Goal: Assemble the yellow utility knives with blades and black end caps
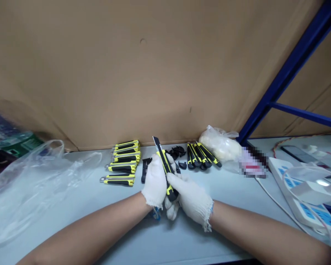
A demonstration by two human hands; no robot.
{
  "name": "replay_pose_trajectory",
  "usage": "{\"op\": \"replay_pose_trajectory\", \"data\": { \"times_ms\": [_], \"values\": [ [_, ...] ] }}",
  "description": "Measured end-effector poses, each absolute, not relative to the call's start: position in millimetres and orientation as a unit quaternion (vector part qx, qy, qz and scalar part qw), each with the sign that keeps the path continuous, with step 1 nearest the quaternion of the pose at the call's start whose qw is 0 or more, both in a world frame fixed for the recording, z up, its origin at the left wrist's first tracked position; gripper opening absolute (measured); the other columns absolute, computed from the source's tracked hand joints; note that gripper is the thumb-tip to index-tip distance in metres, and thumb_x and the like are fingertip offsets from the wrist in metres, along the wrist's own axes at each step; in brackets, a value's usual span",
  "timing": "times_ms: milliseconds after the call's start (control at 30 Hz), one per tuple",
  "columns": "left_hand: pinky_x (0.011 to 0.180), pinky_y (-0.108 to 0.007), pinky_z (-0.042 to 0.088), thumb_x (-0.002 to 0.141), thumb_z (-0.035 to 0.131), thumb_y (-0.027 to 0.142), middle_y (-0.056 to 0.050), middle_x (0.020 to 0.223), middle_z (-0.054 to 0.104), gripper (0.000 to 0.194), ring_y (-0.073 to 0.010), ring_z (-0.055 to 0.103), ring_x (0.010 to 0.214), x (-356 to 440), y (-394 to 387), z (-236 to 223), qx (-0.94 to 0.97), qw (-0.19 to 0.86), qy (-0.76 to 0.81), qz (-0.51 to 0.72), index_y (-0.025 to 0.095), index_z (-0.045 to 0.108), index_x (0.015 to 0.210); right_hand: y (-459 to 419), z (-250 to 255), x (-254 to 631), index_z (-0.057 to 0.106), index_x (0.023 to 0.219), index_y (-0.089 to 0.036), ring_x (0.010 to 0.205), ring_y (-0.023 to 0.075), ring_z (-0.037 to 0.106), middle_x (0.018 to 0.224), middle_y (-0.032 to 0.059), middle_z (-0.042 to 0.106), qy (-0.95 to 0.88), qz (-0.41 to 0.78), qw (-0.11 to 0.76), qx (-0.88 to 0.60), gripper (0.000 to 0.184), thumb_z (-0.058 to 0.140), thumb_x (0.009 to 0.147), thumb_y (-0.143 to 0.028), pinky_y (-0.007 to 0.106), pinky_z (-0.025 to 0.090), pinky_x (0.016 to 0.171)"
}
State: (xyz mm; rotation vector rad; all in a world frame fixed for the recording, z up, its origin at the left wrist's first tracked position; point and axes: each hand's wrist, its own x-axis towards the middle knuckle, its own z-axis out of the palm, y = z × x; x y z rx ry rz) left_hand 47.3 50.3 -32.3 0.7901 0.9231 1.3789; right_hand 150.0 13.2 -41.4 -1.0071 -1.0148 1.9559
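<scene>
Left hand: in a white knit glove [155, 180], closed around the side of the held utility knife [165, 170], thumb side facing up; the fingers are curled beneath and partly hidden.
Right hand: in a matching white glove [194, 198], partly closed, thumb and a finger reaching onto the lower part of the same knife; some fingertips are tucked under the handle end, and how firmly they press cannot be told.
Held knife: yellow and black, tilted, its dark blade [156, 142] out of the top end and pointing up and away to the left, above the middle of the table [79, 206].
Left of the hands: a column of yellow-and-black knives with silver metal channels [124, 158], lying sideways on the table; just beside the left glove, a black plastic part [145, 170].
Behind the hands: small black pieces [178, 151] in a loose pile.
Right of the pile: a fanned group of yellow-and-black knives [201, 156], dark rounded ends toward the person, beside a clear bag of pale contents [222, 143].
Far right: a white power strip with blue socket panels [300, 195], a dark phone [295, 152] and a blue metal frame [270, 81].
Far left: a crumpled clear plastic bag [41, 187] and a green bottle [20, 143].
Backdrop: a brown board [154, 73] standing behind the table.
</scene>
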Motion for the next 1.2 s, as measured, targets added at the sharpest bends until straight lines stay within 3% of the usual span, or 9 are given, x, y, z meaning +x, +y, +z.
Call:
{"op": "replay_pose_trajectory", "data": {
  "times_ms": [100, 233, 367, 500, 700, 867, 1000, 1100, 1200],
  "values": [
    [0.069, -0.037, 0.059, 0.091, 0.056, 0.087, -0.009, 0.086, 0.073, 0.068, -0.0251, 0.072, 0.08, 43, 42, -38, 0.396, 0.572, 0.395, 0.6, 0.021, 0.069, 0.092, 10, -45, 148, 0.068, 0.069, -0.014, 0.036, 0.0191, 0.062, 0.055, 0.0119, 0.068, -0.359, 0.772, 0.337, -0.402, 0.068, 0.065, 0.085, -0.08, 0.03, 0.056, 0.036],
    [0.07, -0.037, 0.06, 0.094, 0.054, 0.083, -0.01, 0.086, 0.074, 0.065, -0.0239, 0.072, 0.075, 41, 38, -33, 0.421, 0.592, 0.374, 0.576, 0.019, 0.069, 0.089, 10, -46, 149, 0.073, 0.082, -0.015, 0.04, 0.0195, 0.064, 0.057, 0.0099, 0.07, -0.383, 0.761, 0.345, -0.395, 0.059, 0.066, 0.091, -0.073, 0.032, 0.059, 0.043],
    [0.064, -0.035, 0.058, 0.096, 0.048, 0.084, -0.012, 0.087, 0.077, 0.071, -0.025, 0.072, 0.072, 36, 39, -31, 0.475, 0.597, 0.381, 0.523, 0.018, 0.073, 0.088, 11, -45, 150, 0.073, 0.098, -0.016, 0.046, 0.0171, 0.064, 0.061, 0.0046, 0.071, -0.398, 0.726, 0.435, -0.353, 0.044, 0.077, 0.09, -0.059, 0.028, 0.057, 0.049],
    [0.056, -0.032, 0.055, 0.098, 0.05, 0.079, -0.012, 0.091, 0.079, 0.066, -0.0242, 0.071, 0.068, 31, 46, -38, 0.504, 0.595, 0.385, 0.494, 0.019, 0.078, 0.099, 14, -43, 152, 0.068, 0.122, -0.02, 0.063, 0.0176, 0.071, 0.089, 0.0037, 0.077, -0.394, 0.68, 0.516, -0.341, 0.044, 0.083, 0.084, -0.039, 0.031, 0.061, 0.061],
    [0.03, -0.025, 0.039, 0.102, 0.039, 0.08, -0.012, 0.093, 0.079, 0.075, -0.0115, 0.051, 0.038, 28, 44, -40, 0.513, 0.616, 0.405, 0.44, 0.019, 0.076, 0.123, 14, -37, 158, 0.064, 0.091, -0.018, 0.055, 0.0125, 0.062, 0.065, 0.0006, 0.068, -0.448, 0.656, 0.472, -0.383, 0.016, 0.069, 0.093, -0.033, 0.023, 0.051, 0.055],
    [0.032, -0.023, 0.043, 0.099, 0.041, 0.084, 0.0, 0.057, 0.058, 0.079, -0.0128, 0.049, 0.033, 29, 36, -41, 0.521, 0.608, 0.424, 0.424, 0.017, 0.074, 0.123, 15, -34, 158, 0.06, 0.099, -0.02, 0.048, 0.0117, 0.061, 0.066, -0.0028, 0.065, -0.41, 0.679, 0.466, -0.391, 0.026, 0.068, 0.098, -0.045, 0.02, 0.046, 0.045],
    [0.03, -0.021, 0.037, 0.097, 0.037, 0.088, 0.007, 0.049, 0.04, 0.084, -0.0102, 0.036, 0.031, 32, 37, -47, 0.502, 0.623, 0.422, 0.425, 0.017, 0.072, 0.127, 21, -33, 156, 0.06, 0.108, -0.021, 0.048, 0.0146, 0.064, 0.065, -0.0028, 0.067, -0.381, 0.708, 0.47, -0.364, 0.041, 0.081, 0.087, -0.05, 0.024, 0.054, 0.048],
    [0.03, -0.02, 0.036, 0.099, 0.041, 0.085, 0.007, 0.052, 0.041, 0.08, -0.0092, 0.036, 0.032, 33, 36, -46, 0.508, 0.609, 0.431, 0.431, 0.017, 0.07, 0.13, 21, -33, 156, 0.061, 0.098, -0.019, 0.049, 0.013, 0.064, 0.064, -0.0029, 0.066, -0.382, 0.708, 0.484, -0.346, 0.042, 0.084, 0.084, -0.05, 0.023, 0.055, 0.049],
    [0.032, -0.021, 0.044, 0.101, 0.041, 0.082, 0.006, 0.056, 0.049, 0.077, -0.0111, 0.046, 0.034, 32, 32, -43, 0.527, 0.595, 0.43, 0.428, 0.017, 0.067, 0.135, 17, -35, 158, 0.057, 0.087, -0.02, 0.044, 0.0107, 0.059, 0.063, -0.0032, 0.064, -0.394, 0.701, 0.482, -0.347, 0.04, 0.079, 0.09, -0.054, 0.02, 0.048, 0.043]
  ]
}}
